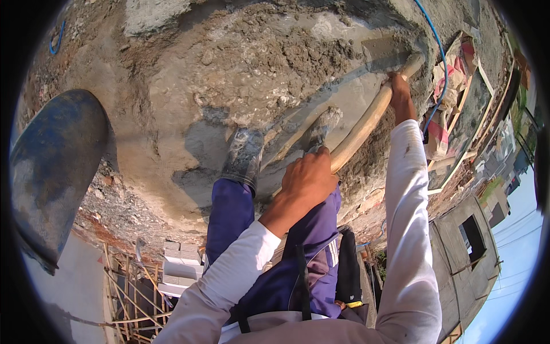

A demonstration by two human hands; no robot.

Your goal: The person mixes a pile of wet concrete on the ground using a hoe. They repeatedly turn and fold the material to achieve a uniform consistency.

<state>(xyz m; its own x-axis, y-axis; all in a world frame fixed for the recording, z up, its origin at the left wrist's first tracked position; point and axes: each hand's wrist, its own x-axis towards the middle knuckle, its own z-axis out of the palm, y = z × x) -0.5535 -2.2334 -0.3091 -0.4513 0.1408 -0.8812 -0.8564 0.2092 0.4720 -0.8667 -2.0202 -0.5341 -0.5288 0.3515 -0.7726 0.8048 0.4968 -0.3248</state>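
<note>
My left hand (307, 182) is closed around the lower part of a long wooden tool handle (361, 129), near my knees. Farther up the same handle, towards its head, my right hand (400, 92) grips it. At the handle's far end a flat metal blade (384, 53), probably a hoe's, rests against wet grey mortar. Lumpy mortar (275, 64) spreads before my feet, and my dark boots (242, 155) stand in the wet mix.
A large dark rounded container (60, 159), worn and stained, is at the left. A blue hose (440, 56) crosses at the right beside crumpled cement bags (447, 94) and a wooden frame. Behind are light blocks (182, 262), bamboo scaffolding (133, 296) and a concrete building (459, 258).
</note>
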